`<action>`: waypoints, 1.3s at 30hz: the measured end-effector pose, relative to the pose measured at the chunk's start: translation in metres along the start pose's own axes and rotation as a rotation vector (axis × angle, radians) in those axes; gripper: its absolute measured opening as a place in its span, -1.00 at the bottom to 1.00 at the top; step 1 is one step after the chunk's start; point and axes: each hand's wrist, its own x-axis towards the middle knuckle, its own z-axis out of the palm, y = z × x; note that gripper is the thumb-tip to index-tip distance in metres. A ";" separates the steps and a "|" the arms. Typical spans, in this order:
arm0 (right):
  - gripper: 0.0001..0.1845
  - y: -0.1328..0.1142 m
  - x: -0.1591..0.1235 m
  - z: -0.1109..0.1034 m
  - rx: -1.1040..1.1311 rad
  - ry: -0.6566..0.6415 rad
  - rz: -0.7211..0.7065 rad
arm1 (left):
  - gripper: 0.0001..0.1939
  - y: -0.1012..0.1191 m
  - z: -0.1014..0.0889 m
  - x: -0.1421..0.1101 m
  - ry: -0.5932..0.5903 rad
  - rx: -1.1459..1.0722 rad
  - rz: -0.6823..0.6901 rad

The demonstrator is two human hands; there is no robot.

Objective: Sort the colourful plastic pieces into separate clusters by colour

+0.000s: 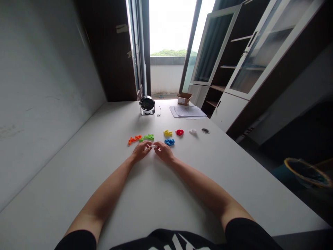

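black shirt at the bottom of the view, bare forearms reaching forward across a white surface, left hand and right hand nearly meeting above it. fingers of both hands closed in a pinch on a small translucent plastic piece, held between the two hands just above the surface. just beyond the right hand, a blue plastic piece; just beyond the left hand, a cluster of green plastic pieces beside a row of orange plastic pieces, the green and orange close together at their nearest ends. farther on, in a loose line to the right, a yellow plastic piece, a red plastic piece and a pale plastic piece, well apart from one another, with a round grommet set into the surface beyond them. off the right edge of the surface, lower down, a woven basket. toward the far end, a small black desk fan with a thin cable beside it, a stack of papers and an open cardboard box. at the right, a tall glass-door cabinet; straight ahead, an open window onto a balcony wall and treetops.
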 end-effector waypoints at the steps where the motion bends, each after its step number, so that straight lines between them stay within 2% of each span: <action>1: -0.72 0.000 0.000 0.000 0.000 -0.003 0.007 | -0.78 0.001 0.000 0.000 0.002 -0.004 0.003; 10: -0.70 0.004 0.000 0.004 0.026 0.007 0.014 | -0.76 -0.004 0.000 0.000 -0.008 0.026 -0.003; 15: -0.62 0.008 0.001 0.007 0.050 0.018 0.017 | -0.74 -0.007 0.000 0.002 -0.017 0.055 0.009; 22: -0.57 0.011 0.001 0.009 0.060 0.013 -0.032 | -0.71 -0.006 -0.002 0.002 -0.044 0.042 0.001; 30: -0.63 0.005 0.001 0.004 0.041 0.004 -0.034 | -0.66 -0.002 -0.003 0.003 -0.059 0.038 -0.037; 39: -0.72 0.004 0.001 0.003 -0.006 0.002 0.026 | -0.75 0.004 -0.004 0.001 -0.025 0.008 -0.063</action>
